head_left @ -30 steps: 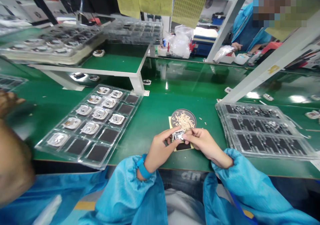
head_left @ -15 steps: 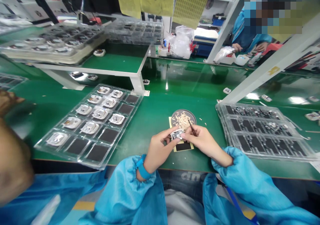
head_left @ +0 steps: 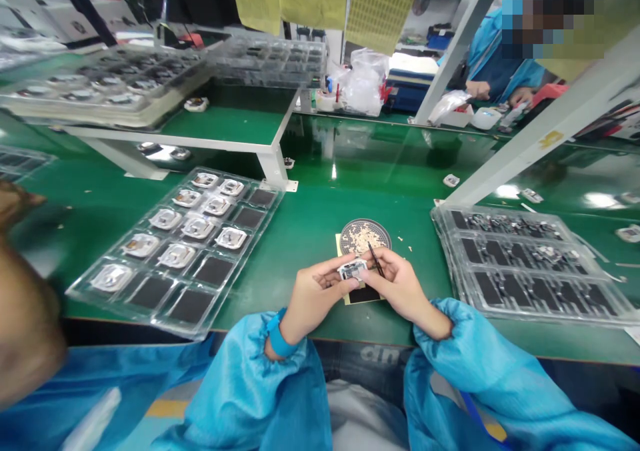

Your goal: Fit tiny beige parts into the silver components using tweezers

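Note:
My left hand (head_left: 317, 296) pinches a small silver-and-white electronic module (head_left: 353, 270) between thumb and fingers. My right hand (head_left: 396, 284) holds slim black tweezers (head_left: 376, 259), whose tips are right by the module. Below the hands lies a round mesh disc (head_left: 365, 235) covered in pale crumbs. It sits on a yellow card (head_left: 339, 254) with a black pad (head_left: 364, 295). A blue band (head_left: 278, 336) circles my left wrist, and blue gown sleeves cover both forearms.
A clear tray (head_left: 175, 254) of silver modules lies left on the green bench (head_left: 320, 204), and a dark-padded tray (head_left: 525, 264) lies right. Further trays sit on a raised shelf (head_left: 240, 91). A person (head_left: 30, 317) is at my left; another (head_left: 500, 64) works across the bench.
Both hands have drawn closer together and lifted the module slightly, turning it. The tweezers now tilt the other way, with their tips nearer the module.

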Demonstrator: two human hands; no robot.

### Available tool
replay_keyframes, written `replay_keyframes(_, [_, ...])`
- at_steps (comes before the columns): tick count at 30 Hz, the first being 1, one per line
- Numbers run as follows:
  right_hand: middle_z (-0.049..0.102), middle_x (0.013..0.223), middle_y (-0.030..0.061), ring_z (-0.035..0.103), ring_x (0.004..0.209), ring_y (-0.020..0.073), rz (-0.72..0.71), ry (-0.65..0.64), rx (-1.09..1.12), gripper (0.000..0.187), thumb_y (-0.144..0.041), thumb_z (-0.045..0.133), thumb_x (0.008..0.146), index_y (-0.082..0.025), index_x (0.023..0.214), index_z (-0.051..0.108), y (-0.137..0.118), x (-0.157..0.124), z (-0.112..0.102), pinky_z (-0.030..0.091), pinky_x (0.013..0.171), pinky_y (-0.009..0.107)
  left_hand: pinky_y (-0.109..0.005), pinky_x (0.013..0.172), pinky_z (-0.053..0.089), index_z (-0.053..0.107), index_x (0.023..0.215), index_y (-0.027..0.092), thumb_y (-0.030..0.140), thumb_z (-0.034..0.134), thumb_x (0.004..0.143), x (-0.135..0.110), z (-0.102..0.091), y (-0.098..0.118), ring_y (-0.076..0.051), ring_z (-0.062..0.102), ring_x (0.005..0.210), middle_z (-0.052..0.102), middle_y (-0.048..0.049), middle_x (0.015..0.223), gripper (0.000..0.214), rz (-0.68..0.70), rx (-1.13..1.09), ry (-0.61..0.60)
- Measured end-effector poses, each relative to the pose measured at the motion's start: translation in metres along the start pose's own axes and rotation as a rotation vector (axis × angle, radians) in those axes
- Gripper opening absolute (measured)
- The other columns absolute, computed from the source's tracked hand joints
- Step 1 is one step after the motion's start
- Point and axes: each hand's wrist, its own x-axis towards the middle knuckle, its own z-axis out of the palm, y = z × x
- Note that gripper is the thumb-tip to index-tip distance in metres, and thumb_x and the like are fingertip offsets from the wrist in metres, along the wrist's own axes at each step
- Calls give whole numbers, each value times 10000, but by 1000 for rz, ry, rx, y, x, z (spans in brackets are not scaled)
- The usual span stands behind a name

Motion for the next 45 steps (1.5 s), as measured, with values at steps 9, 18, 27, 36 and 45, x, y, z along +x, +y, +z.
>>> replay_keyframes(9, [665,915,42,632,862,155,0,44,-34,301,-367,796,803,-191,995,645,4,2,0,527,820,275,-414,969,602,704,1249,103,246,845,758,1,6,0,-278,718,1067,741,-142,1145,530,-6,-26,-3])
replay_keyframes(18, [696,854,44,648,778,175,74,36,-56,322,-450,811,776,-190,924,691,0,3,1,550,759,316,-338,884,605,771,1134,192,262,753,845,3,19,-5,-239,673,1087,638,-117,1201,298,215,85,35])
replay_keyframes(27, [695,844,79,622,754,197,-24,117,-180,321,-481,772,813,-183,849,660,2,3,-4,504,722,328,-265,776,518,735,1200,194,265,627,940,1,24,-2,-167,651,875,690,-62,983,291,229,492,72])
replay_keyframes(36, [612,710,39,518,650,168,-21,150,-217,412,-538,801,739,-189,757,582,-1,8,2,419,631,296,-245,724,505,759,1137,193,247,626,931,0,28,-9,-156,644,821,691,-59,940,250,280,512,146])
replay_keyframes(45, [644,764,37,571,691,165,-23,154,-210,386,-488,826,729,-169,812,626,3,13,1,462,657,293,-276,805,575,740,1181,158,265,644,922,6,29,-17,-188,689,908,675,-96,1059,296,247,289,135])
